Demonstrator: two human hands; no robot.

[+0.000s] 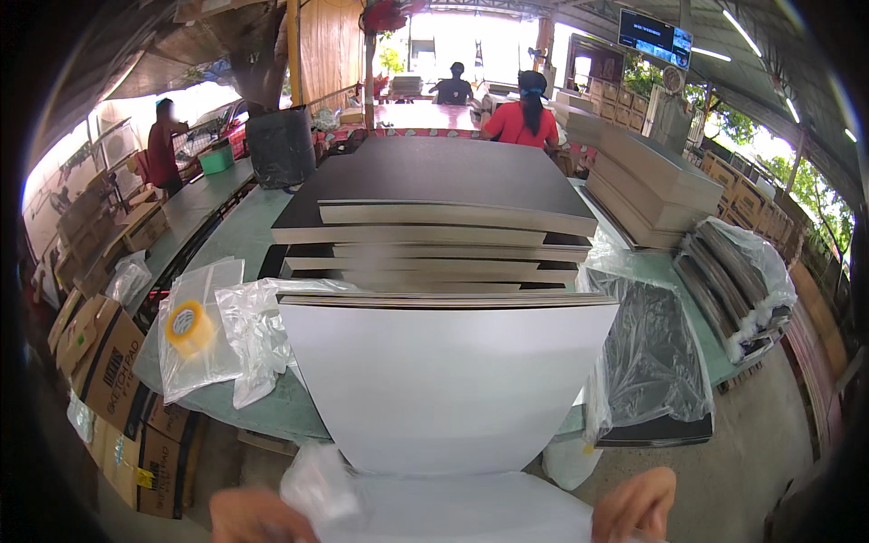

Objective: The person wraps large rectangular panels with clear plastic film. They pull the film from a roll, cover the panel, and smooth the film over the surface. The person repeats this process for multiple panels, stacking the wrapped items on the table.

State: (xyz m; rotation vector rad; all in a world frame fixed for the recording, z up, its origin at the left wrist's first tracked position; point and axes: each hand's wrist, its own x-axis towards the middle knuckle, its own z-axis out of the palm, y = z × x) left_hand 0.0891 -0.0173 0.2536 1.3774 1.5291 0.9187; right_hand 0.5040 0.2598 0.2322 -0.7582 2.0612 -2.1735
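A stack of large white sheets (453,371) stands tilted in front of me, its upper edge against a pile of dark boards. Its lower end meets a pale, filmy plastic bag (453,507) stretched between my hands at the bottom edge. My left hand (258,516) is curled at the bag's left side, slightly blurred, with bunched clear plastic (319,484) beside it. On the other side, my right hand (636,505) has its fingers bent closed at the bag's right edge. The fingertips of both hands are partly hidden.
Thick dark boards (453,176) are piled on the green table (262,412). A tape roll (189,328) rests on plastic bags at left. Right are a plastic-wrapped dark pack (647,353), wrapped bundles (738,285) and grey board stacks (652,181). Cartons (109,353) stand left; people are farther back.
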